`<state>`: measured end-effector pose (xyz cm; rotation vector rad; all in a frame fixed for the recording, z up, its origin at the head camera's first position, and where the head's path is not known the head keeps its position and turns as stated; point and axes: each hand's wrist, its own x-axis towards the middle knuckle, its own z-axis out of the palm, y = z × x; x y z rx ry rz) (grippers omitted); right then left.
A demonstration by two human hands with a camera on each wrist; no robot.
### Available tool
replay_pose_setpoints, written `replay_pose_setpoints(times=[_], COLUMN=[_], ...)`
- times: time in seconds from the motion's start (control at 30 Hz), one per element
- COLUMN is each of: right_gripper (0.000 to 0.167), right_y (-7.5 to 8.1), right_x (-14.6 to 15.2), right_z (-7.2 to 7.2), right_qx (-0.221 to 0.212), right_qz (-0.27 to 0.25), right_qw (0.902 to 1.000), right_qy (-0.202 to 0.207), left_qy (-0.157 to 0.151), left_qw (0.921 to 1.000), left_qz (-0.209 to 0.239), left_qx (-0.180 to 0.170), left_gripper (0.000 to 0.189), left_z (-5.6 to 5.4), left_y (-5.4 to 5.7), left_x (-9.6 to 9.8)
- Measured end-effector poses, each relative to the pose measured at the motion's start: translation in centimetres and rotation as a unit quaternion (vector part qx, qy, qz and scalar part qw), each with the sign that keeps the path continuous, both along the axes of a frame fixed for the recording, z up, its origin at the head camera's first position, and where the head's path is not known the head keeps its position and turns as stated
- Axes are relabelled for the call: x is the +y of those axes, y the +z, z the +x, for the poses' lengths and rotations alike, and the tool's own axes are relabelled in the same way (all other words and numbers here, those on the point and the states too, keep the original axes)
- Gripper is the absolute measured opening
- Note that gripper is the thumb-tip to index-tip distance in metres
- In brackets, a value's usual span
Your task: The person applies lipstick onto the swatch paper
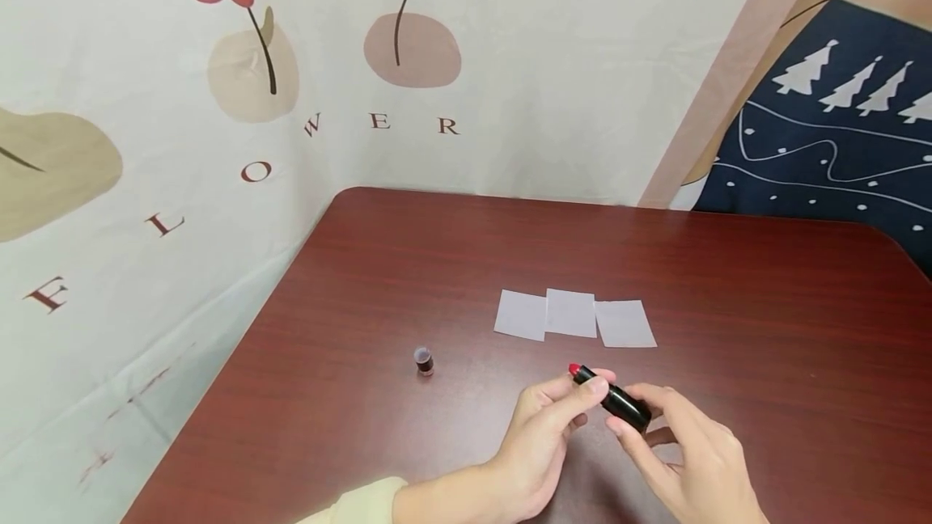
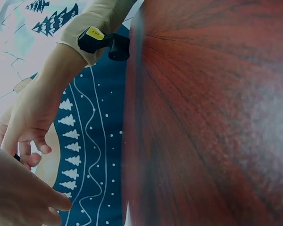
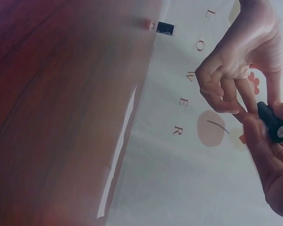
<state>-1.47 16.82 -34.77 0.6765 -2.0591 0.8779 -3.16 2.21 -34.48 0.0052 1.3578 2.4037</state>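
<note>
In the head view a black lipstick (image 1: 624, 406) with its red tip exposed is held over the table, tilted with the tip toward the far left. My left hand (image 1: 535, 435) pinches its upper part between thumb and fingers. Around the base are the thumb and fingers of my right hand (image 1: 695, 447). The right wrist view shows the round base of the lipstick (image 3: 273, 126) with a small pale label. On the table to the left stands a small cap (image 1: 424, 361), clear at the top and dark around its middle.
Three white paper squares (image 1: 571, 314) lie side by side beyond the hands on the dark red table (image 1: 349, 281). A white curtain (image 1: 553, 103) printed with flowers and letters hangs behind it. Navy fabric with white trees (image 1: 837, 128) hangs at the right.
</note>
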Motion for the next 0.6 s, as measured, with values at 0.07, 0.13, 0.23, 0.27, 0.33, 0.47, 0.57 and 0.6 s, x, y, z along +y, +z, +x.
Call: replay_pose_setpoints(times=[0.07,0.13,0.23,0.27,0.33,0.47,0.57,0.6], right_gripper=[0.05,0.052,0.047,0.044,0.04,0.038,0.039,0.04], right_y=[0.5,0.8,1.1,1.2,1.3,1.6,1.9,1.9], right_x=[0.0,0.0,-0.2,-0.3,-0.4,-0.8,-1.2,-1.3], right_z=[0.0,-0.1,-0.4,-0.6,-0.8,-0.9,-0.7,-0.6], right_qx=[0.008,0.027,0.057,0.069,0.09,0.107,0.102,0.097], right_qz=[0.01,0.02,0.017,0.013,0.003,-0.012,-0.017,-0.02], right_qw=[0.9998,0.999,0.998,0.9975,0.996,0.994,0.9944,0.9948], right_qy=[-0.016,-0.028,-0.02,-0.011,0.006,0.018,0.021,0.023], left_qy=[0.005,0.009,0.012,0.012,0.01,0.009,0.009,0.009], left_qw=[1.0,0.9999,0.9998,0.9998,0.9998,0.9996,0.9995,0.9994], left_qz=[0.001,0.004,0.008,0.009,0.012,0.018,0.025,0.027], left_qx=[-0.002,-0.005,-0.01,-0.012,-0.015,-0.02,-0.019,-0.018], left_gripper=[0.031,0.03,0.03,0.03,0.031,0.033,0.034,0.034], left_z=[-0.1,-0.3,-0.4,-0.5,-0.5,-0.4,-0.3,-0.3], left_y=[0.0,0.1,0.2,0.2,0.2,0.2,0.2,0.2], left_x=[0.0,0.0,-0.1,-0.1,-0.1,-0.1,-0.1,-0.1])
